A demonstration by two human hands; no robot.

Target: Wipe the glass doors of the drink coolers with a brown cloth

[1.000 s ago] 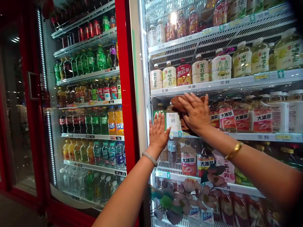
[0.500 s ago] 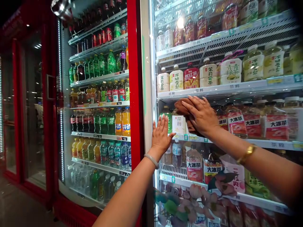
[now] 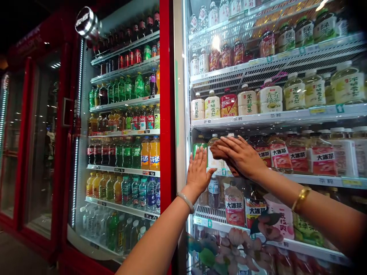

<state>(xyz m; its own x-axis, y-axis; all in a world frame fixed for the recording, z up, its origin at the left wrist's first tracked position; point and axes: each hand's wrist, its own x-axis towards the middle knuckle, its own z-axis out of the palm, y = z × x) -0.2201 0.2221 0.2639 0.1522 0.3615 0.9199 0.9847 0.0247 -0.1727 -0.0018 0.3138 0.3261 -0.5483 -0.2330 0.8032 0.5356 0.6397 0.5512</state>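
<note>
My right hand lies against the glass door of the right-hand drinks fridge with a brown cloth under its fingers. A gold bracelet is on that wrist. To its left, my left hand rests flat on the same glass near the door's left side, fingers stretched out and holding nothing. A pale bangle circles the left wrist. Behind the glass, bottled drinks stand on white shelves; the cloth and right hand hide part of a row that includes a green bottle.
A red-framed drinks fridge stands at left, its shelves filled with bottles and cans. A round silver fitting juts out near its top. Further left are dark glass doors in red frames. Flower decorations show low on the right-hand glass.
The view has tilted up slightly, so the shelves sit lower in the picture. My right hand and the cloth have slid a little downward over the glass. My left hand stays in nearly the same place.
</note>
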